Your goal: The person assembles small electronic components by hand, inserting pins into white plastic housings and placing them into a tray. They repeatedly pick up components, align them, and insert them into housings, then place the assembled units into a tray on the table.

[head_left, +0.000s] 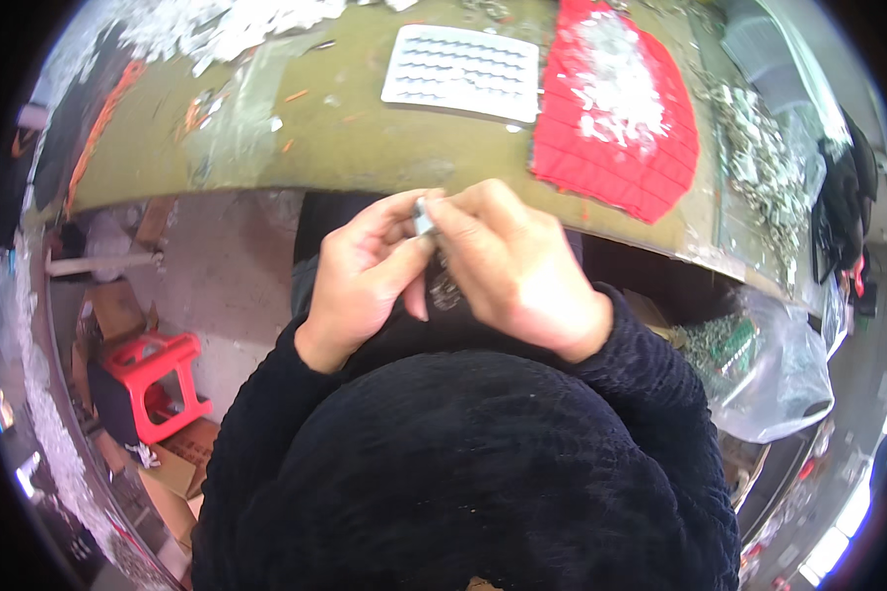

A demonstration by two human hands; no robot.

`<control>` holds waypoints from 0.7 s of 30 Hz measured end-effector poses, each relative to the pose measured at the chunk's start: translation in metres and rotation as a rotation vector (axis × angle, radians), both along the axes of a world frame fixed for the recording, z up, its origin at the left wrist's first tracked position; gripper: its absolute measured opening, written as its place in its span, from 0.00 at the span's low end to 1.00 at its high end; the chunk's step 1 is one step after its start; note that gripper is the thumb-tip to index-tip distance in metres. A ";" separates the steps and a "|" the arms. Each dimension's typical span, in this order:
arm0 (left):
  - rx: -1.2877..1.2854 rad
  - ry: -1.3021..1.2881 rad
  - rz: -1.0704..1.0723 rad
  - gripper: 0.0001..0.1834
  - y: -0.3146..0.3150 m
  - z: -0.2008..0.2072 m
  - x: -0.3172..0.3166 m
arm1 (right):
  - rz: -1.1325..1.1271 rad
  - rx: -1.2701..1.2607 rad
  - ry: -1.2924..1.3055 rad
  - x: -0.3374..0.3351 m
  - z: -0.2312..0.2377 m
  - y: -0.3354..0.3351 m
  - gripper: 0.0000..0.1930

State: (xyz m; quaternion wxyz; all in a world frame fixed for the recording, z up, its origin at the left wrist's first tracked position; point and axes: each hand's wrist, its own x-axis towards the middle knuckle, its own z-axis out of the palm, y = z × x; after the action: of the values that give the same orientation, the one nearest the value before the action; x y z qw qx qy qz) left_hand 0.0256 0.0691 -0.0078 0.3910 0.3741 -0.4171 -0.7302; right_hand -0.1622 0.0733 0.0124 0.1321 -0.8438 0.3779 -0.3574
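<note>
Just beyond the table's near edge, my left hand (360, 276) and my right hand (522, 276) meet in front of my body. Both are closed, pinching a small flat pale piece (423, 219) between thumbs and fingertips. Beneath the fingers hangs a bit of silvery metal chain (445, 286), partly hidden by my right hand. Whether it is joined to the pale piece cannot be made out. On the table ahead lies a white card (458, 103) with rows of small dark marks. To its right, a red cloth (616, 182) carries a heap of small white pieces (616, 84).
A greenish table (365, 158) spans the far side. White scraps (217, 30) cover its far left, and metal chain parts (764, 148) lie at the right. Below stand a red stool (158, 355) at left and a clear plastic bag (784, 369) at right.
</note>
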 end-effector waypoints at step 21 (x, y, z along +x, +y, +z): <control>0.326 0.429 -0.092 0.20 -0.005 -0.015 -0.020 | -0.491 -0.130 0.103 -0.115 -0.002 -0.011 0.09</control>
State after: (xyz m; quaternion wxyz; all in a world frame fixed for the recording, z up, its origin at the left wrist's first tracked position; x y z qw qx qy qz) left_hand 0.0060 0.0640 -0.0230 0.3714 0.2496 -0.2184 -0.8672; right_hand -0.2772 0.0625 0.0104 -0.0325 -0.7504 0.5540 -0.3590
